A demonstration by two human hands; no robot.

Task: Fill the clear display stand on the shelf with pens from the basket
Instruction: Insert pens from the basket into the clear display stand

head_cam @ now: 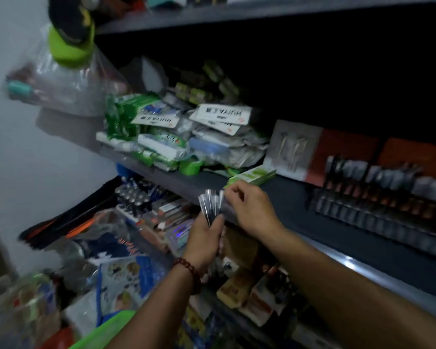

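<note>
My left hand (205,241) grips a fanned bunch of dark pens with clear caps (211,205), held upright in front of the shelf edge. My right hand (249,207) pinches the top of one pen at the right side of the bunch. The clear display stand (378,197) sits on the dark shelf (300,205) to the right, with rows of pens in its slots. A green basket rim (103,331) shows at the bottom left, below my left forearm; its contents are hidden.
Green and white packets (161,137) are piled at the shelf's left, a small green box (252,176) lies just behind my right hand, and red and grey cartons (337,152) stand behind the stand. The lower shelf holds batteries (134,197) and boxes. Plastic bags hang at left.
</note>
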